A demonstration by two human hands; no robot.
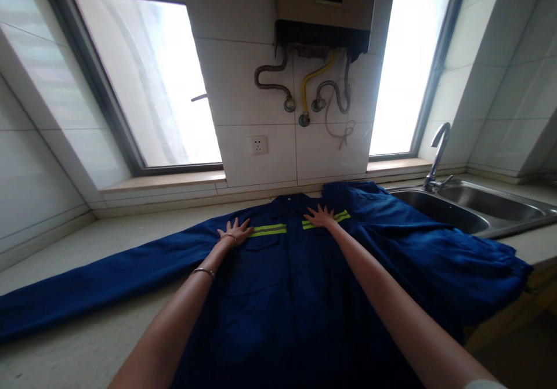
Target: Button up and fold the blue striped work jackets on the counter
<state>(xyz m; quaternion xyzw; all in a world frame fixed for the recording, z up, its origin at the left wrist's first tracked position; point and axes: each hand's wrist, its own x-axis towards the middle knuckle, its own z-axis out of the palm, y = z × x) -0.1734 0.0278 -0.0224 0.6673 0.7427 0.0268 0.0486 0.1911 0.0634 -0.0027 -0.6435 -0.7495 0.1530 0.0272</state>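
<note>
A dark blue work jacket (pixel 287 284) with yellow-green reflective stripes (pixel 268 230) lies spread flat on the countertop, collar toward the wall. Its left sleeve (pixel 100 279) stretches out along the counter. My left hand (pixel 235 231) rests flat on the left chest, fingers spread, just beside the left stripe. My right hand (pixel 319 216) lies flat with fingers spread on the right chest, over the right stripe. Neither hand holds anything. Thin bracelets circle my left wrist.
A steel sink (pixel 470 209) with a tap (pixel 438 154) sits at the right; blue fabric (pixel 426 244) bunches beside it, reaching the counter's edge. A water heater (pixel 326 6) with pipes hangs on the tiled wall between two windows. A wall socket (pixel 259 144) is below.
</note>
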